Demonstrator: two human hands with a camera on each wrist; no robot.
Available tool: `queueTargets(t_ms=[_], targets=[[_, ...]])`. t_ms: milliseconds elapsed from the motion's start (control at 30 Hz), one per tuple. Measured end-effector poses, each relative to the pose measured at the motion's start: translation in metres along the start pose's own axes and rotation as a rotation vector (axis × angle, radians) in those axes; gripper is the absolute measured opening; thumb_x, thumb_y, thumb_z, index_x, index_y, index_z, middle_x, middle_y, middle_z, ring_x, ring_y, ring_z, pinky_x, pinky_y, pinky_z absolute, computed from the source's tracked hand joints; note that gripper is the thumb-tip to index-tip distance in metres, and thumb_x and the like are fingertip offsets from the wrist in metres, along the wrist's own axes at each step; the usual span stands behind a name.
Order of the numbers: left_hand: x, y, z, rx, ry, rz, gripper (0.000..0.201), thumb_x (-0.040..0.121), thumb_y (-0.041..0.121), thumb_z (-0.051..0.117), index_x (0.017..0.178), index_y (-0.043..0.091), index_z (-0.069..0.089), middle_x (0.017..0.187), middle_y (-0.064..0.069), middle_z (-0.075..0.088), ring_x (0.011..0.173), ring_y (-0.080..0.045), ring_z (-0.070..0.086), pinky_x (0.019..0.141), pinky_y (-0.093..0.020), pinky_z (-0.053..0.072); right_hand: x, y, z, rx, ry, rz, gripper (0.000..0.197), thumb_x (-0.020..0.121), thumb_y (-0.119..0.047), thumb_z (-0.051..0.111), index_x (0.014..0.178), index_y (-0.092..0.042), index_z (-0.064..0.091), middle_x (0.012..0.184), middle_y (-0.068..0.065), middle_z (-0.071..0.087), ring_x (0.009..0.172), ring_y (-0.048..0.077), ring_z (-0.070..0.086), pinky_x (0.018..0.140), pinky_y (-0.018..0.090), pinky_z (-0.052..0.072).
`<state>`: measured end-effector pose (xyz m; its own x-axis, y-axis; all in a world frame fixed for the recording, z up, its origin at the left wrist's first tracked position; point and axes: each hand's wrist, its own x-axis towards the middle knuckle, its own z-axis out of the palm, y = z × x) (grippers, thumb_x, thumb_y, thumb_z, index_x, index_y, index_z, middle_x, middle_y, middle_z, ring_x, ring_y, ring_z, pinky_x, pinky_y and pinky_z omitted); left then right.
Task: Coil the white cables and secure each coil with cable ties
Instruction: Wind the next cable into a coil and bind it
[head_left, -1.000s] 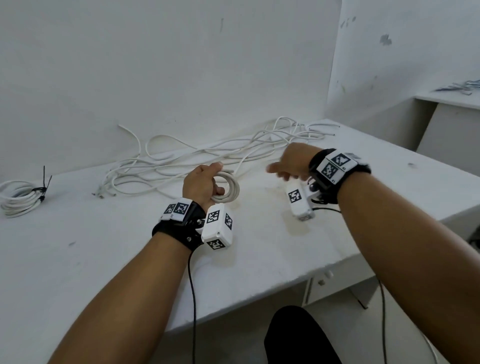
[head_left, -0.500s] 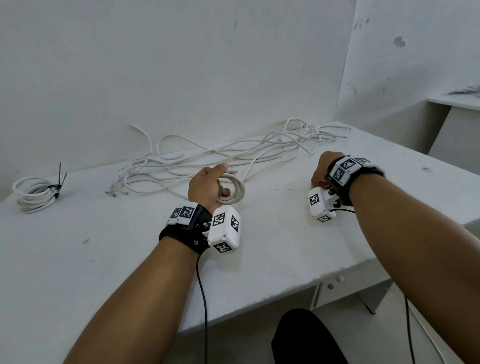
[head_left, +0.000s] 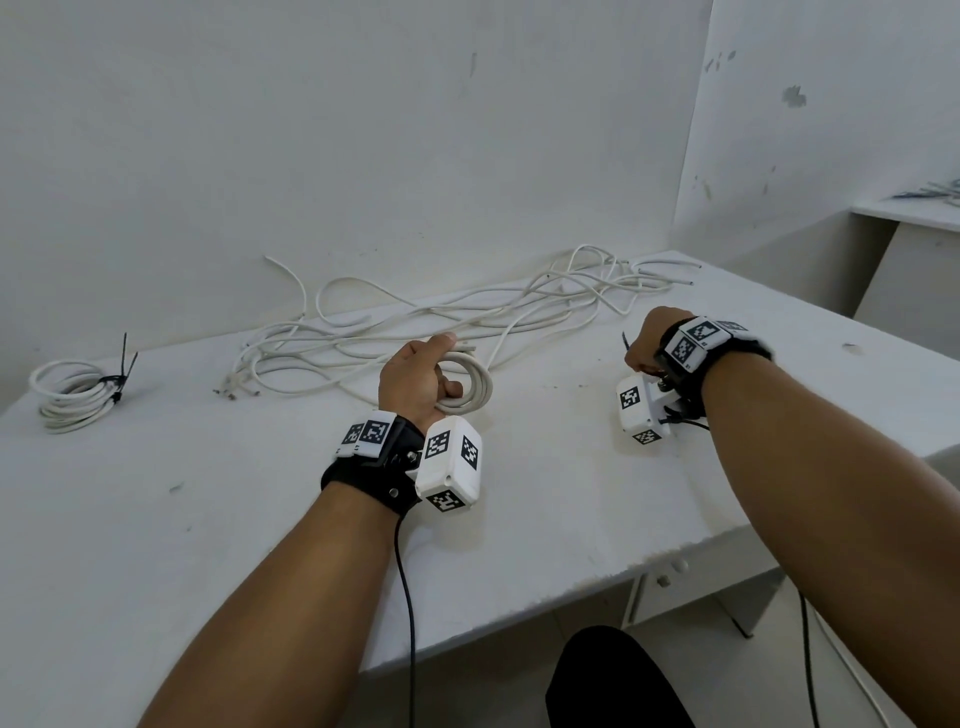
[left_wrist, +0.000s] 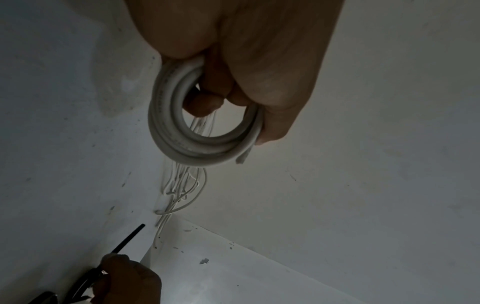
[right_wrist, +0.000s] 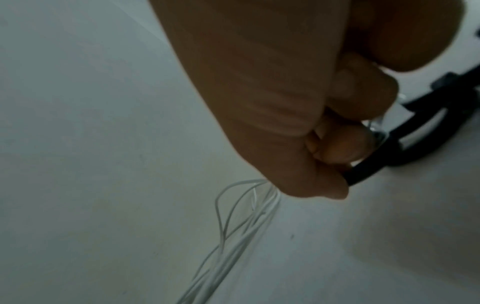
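Note:
My left hand (head_left: 415, 379) grips a small coil of white cable (head_left: 470, 387) just above the table's middle. In the left wrist view my fingers curl through the coil (left_wrist: 179, 133), and a cut cable end (left_wrist: 242, 158) sticks out at its lower right. My right hand (head_left: 644, 345), apart to the right, is clenched on black cable ties (right_wrist: 384, 160). One tie tip (head_left: 626, 340) pokes out left of the fist. The left wrist view shows that tie (left_wrist: 128, 238) rising from the right hand (left_wrist: 127, 275). Loose white cables (head_left: 415, 327) lie tangled behind both hands.
A finished white coil (head_left: 72, 397) bound with black ties (head_left: 122, 371) lies at the table's far left. The white table (head_left: 519, 519) meets the wall behind, and its front edge is near me. A second white surface (head_left: 914, 213) stands at the far right.
My right hand has moved from the table's middle out to the right and closed on the black cable ties. The left hand keeps hold of the coil in about the same place.

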<state>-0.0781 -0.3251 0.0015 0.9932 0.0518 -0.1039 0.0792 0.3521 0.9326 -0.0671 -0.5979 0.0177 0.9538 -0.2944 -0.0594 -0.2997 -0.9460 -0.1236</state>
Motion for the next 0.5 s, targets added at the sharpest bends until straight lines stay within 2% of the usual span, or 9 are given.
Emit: queueTargets(t_ms=[67, 167, 233, 300, 400, 500], targets=[[0.001, 0.001, 0.000, -0.021, 0.008, 0.001, 0.031, 0.089, 0.012, 0.065, 0.067, 0.013, 0.043, 0.038, 0.006, 0.045, 0.038, -0.014, 0.032, 0.041, -0.022, 0.034, -0.002, -0.011, -0.008, 0.100, 0.065, 0.054, 0.021, 0.078, -0.009, 0.061, 0.058, -0.010, 0.055, 0.060, 0.006, 0.062, 0.052, 0.022, 0.055, 0.054, 0.024, 0.044], [0.002, 0.003, -0.001, -0.035, 0.010, 0.004, 0.032, 0.087, 0.012, 0.067, 0.066, 0.013, 0.043, 0.040, 0.005, 0.040, 0.036, -0.014, 0.033, 0.041, -0.021, 0.034, 0.001, -0.027, -0.018, 0.235, 0.042, 0.018, 0.014, 0.083, -0.010, 0.062, 0.071, -0.005, 0.066, 0.066, 0.003, 0.073, 0.054, 0.015, 0.064, 0.058, 0.027, 0.057], [0.003, 0.006, -0.002, -0.031, 0.001, 0.010, 0.034, 0.088, 0.012, 0.066, 0.065, 0.013, 0.041, 0.040, 0.005, 0.042, 0.035, -0.014, 0.033, 0.041, -0.022, 0.034, 0.001, -0.039, -0.019, 0.439, 0.011, -0.025, 0.008, 0.085, -0.010, 0.065, 0.081, -0.004, 0.068, 0.070, 0.006, 0.074, 0.060, 0.017, 0.071, 0.057, 0.026, 0.059], [0.004, 0.013, -0.006, -0.032, 0.006, 0.024, 0.034, 0.088, 0.013, 0.066, 0.065, 0.013, 0.040, 0.040, 0.005, 0.039, 0.033, -0.014, 0.036, 0.041, -0.020, 0.034, -0.002, -0.055, -0.015, 0.633, 0.000, -0.079, 0.014, 0.088, -0.015, 0.065, 0.087, -0.001, 0.069, 0.074, 0.010, 0.076, 0.072, 0.022, 0.075, 0.064, 0.029, 0.061], [0.006, 0.027, -0.020, -0.005, 0.002, 0.070, 0.028, 0.087, 0.015, 0.066, 0.071, 0.011, 0.044, 0.041, 0.004, 0.037, 0.035, -0.015, 0.039, 0.043, -0.022, 0.036, -0.007, -0.081, -0.006, 0.729, -0.005, -0.124, 0.019, 0.086, -0.021, 0.070, 0.086, -0.002, 0.071, 0.073, 0.010, 0.076, 0.073, 0.023, 0.074, 0.069, 0.032, 0.062], [0.011, 0.039, -0.042, 0.009, 0.025, 0.101, 0.031, 0.087, 0.014, 0.066, 0.067, 0.013, 0.042, 0.042, 0.003, 0.036, 0.040, -0.017, 0.036, 0.043, -0.024, 0.036, -0.007, -0.111, 0.007, 0.760, 0.046, -0.163, 0.008, 0.080, -0.010, 0.070, 0.082, -0.003, 0.072, 0.067, 0.008, 0.074, 0.066, 0.021, 0.072, 0.070, 0.036, 0.063]])
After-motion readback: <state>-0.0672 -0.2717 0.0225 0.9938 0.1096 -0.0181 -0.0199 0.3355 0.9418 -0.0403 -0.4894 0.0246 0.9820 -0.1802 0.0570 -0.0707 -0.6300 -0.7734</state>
